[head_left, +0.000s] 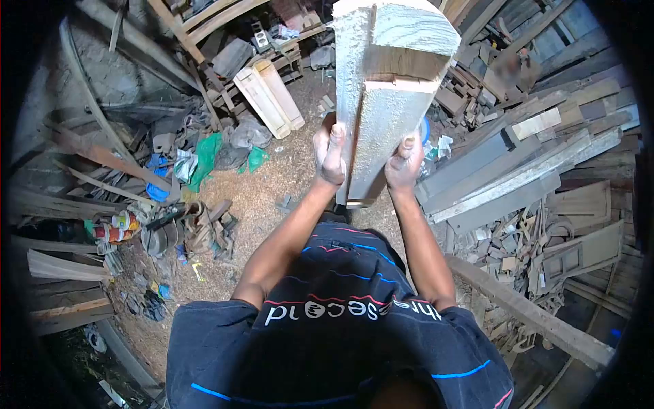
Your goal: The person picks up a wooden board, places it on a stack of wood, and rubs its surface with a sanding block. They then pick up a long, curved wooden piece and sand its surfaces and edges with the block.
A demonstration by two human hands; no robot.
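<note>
Between my two hands I hold a bundle of pale wooden boards (392, 123), raised in front of my body and pointing away from me. At least two long pieces lie side by side in it, with a dark gap between them and a notch near the far end. My left hand (331, 153) clasps the left edge, thumb up along the side. On the right edge, my right hand (405, 162) grips at about the same height. Whitish dust coats both hands. The fingers under the wood are hidden.
Stacked planks (518, 170) line the right side, above a heap of wood offcuts (507, 245). A pale wooden panel (269, 99) leans at the back left. Sawdust covers the floor (252, 198). Green plastic (204, 162) and paint cans (122, 221) lie at left.
</note>
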